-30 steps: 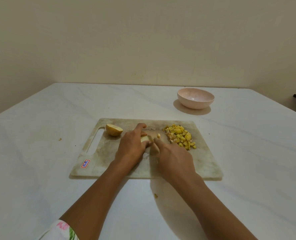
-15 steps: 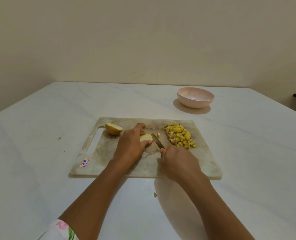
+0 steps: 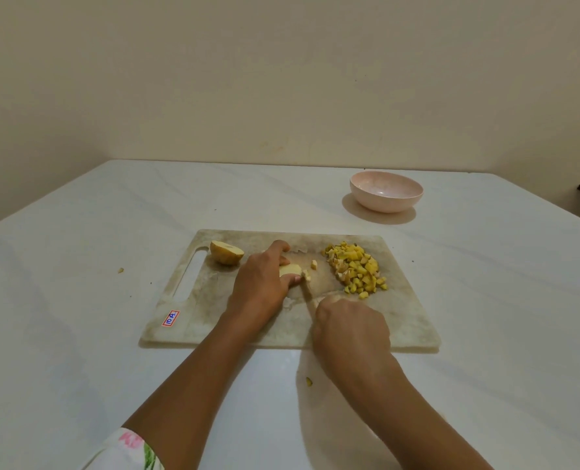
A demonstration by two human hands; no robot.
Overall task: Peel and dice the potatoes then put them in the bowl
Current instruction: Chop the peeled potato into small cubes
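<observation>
Marbled and pale, the cutting board (image 3: 400,320) is lying on the white tabletop (image 3: 78,300), with its handle slot to the left and a red-edged sticker (image 3: 170,318) showing at its near left corner. The left grip (image 3: 261,286) is curling over a peeled potato piece (image 3: 290,269) at the middle of the board, its fingertips clamping the piece down. The right grip (image 3: 351,325) is closing round the handle of a knife (image 3: 307,293), whose blade is pointing away from the person and touching the cut end of that piece. Two loose cubes (image 3: 313,264) are lying just beside the blade. The heap of diced potato (image 3: 356,268) is sitting on the board's right side, and a potato half (image 3: 226,252) is resting near the handle slot. The pink bowl (image 3: 383,203) is standing on the tabletop beyond the board's far right corner, apart from it.
</observation>
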